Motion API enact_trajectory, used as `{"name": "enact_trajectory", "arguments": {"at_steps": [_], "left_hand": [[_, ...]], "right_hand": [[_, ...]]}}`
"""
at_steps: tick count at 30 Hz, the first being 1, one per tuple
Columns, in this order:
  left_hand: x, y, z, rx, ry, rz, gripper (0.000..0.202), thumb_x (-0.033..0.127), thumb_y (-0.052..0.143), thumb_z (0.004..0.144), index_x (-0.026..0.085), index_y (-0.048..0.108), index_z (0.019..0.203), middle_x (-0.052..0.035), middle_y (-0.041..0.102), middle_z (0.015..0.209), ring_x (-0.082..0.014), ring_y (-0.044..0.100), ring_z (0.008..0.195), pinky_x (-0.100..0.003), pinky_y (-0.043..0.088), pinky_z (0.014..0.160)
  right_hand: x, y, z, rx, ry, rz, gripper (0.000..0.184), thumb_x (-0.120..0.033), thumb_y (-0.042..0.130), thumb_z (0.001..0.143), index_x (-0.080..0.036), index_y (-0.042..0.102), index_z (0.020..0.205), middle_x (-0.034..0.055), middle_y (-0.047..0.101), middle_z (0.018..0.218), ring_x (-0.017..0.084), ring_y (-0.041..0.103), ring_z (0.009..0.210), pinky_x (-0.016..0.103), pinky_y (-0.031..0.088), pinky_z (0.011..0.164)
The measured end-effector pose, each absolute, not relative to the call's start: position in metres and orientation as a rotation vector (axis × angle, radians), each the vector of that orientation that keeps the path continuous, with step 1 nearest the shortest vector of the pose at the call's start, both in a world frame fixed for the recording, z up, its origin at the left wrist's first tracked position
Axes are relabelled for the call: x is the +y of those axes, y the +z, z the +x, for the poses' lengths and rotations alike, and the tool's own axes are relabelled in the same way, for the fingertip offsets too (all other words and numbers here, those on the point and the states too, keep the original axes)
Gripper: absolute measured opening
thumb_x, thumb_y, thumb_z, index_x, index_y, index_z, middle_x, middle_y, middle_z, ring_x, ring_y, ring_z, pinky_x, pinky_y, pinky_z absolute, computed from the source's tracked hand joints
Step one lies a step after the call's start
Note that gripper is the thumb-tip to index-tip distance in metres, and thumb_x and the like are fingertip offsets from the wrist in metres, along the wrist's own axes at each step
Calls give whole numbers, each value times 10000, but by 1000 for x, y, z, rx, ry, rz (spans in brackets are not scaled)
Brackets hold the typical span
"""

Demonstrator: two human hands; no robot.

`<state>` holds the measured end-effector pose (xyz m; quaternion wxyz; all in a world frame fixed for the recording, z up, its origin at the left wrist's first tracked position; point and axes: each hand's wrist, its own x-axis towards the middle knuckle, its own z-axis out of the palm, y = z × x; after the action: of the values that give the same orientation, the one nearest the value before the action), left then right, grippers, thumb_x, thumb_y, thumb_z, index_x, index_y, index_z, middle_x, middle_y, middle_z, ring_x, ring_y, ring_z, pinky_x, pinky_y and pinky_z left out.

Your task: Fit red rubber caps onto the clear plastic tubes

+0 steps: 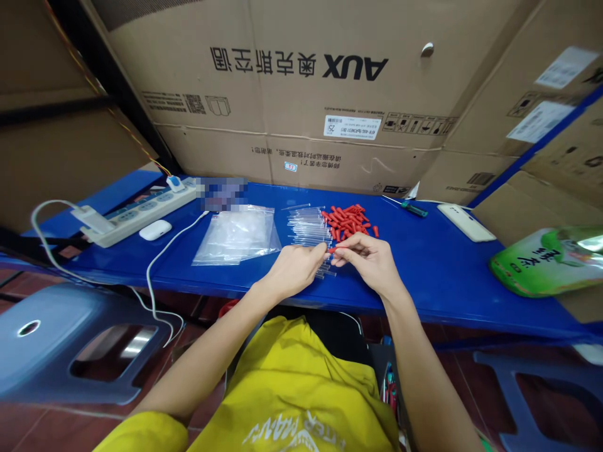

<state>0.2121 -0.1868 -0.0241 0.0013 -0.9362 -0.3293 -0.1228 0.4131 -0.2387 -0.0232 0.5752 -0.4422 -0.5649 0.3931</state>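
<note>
A small red rubber bulb (332,250) is pinched in my right hand (370,258), its left end meeting the fingertips of my left hand (298,269). My left hand is closed, and its fingers hide whatever is in their grip. Just beyond my hands lies a row of thin clear tubes (308,226), side by side on the blue table (452,270). More tube ends show beneath my fingers. A loose pile of red rubber bulbs (347,220) touches the right end of the tubes.
Clear plastic bags (238,235) lie left of the tubes. Farther left are a white power strip (146,207), a white earbud case (155,230) and a cable. A screwdriver (409,206), a pale phone-like slab (465,222) and a green package (541,260) are at right. Cardboard (292,107) walls the back.
</note>
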Motion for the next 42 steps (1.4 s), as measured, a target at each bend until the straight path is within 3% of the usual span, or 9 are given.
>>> {"name": "enact_trajectory", "arguments": {"at_steps": [13,19,23,28,30,35,40,42], "left_hand": [[-191,-22,210,-1000,-339,-2918,322,339,313,1132,182,593,1117,-53,733,755,-236,740,730,-291,466,650],[-194,-23,213,-1014,-458,-2912,392,399,265,1141,184,588,1081,-51,732,757,-234,735,712,-303,488,674],[-194,-21,214,-1044,-593,-2965,388,424,279,1142,193,588,1105,-53,766,877,-226,752,796,-306,521,727],[-188,-7,202,-1006,-748,-3036,323,408,409,1123,212,557,1333,-69,775,1149,-211,759,970,-316,549,867],[-186,2,194,-920,-713,-3101,296,385,425,1120,227,591,1307,-62,753,1235,-205,753,992,-311,547,866],[-187,27,168,-904,-580,-3164,227,305,478,1098,234,680,1175,-45,768,1127,-201,741,975,-300,530,853],[-196,48,145,-1033,-357,-3271,151,211,580,1027,253,721,1062,-4,780,986,-179,737,878,-270,506,785],[-201,51,143,-1011,-288,-3300,139,184,622,991,256,739,1013,-1,778,991,-185,728,926,-273,508,831]], "right_hand": [[-241,-23,413,-1376,937,-1102,313,-494,858,819,-198,761,849,53,791,750,225,778,651,360,681,679],[-245,-15,416,-1403,927,-1126,286,-466,842,838,-212,752,932,42,789,793,225,782,706,360,683,730],[-247,-12,420,-1423,945,-1115,257,-425,812,871,-220,745,1011,37,783,843,217,780,748,354,675,751],[-247,-10,419,-1493,864,-1184,185,-372,771,897,-234,736,1015,35,779,914,213,766,821,352,641,784],[-247,-9,415,-1556,824,-1214,151,-357,759,904,-239,731,994,33,781,921,212,754,833,350,621,782],[-251,-7,403,-1758,662,-1311,189,-339,770,901,-249,685,1044,21,761,930,200,693,798,333,555,713],[-257,-7,387,-2128,299,-1493,212,-332,886,821,-258,723,935,32,686,954,258,612,995,370,484,841],[-257,-8,381,-2188,232,-1519,159,-303,874,836,-249,733,885,39,664,946,259,595,997,369,464,840]]}}
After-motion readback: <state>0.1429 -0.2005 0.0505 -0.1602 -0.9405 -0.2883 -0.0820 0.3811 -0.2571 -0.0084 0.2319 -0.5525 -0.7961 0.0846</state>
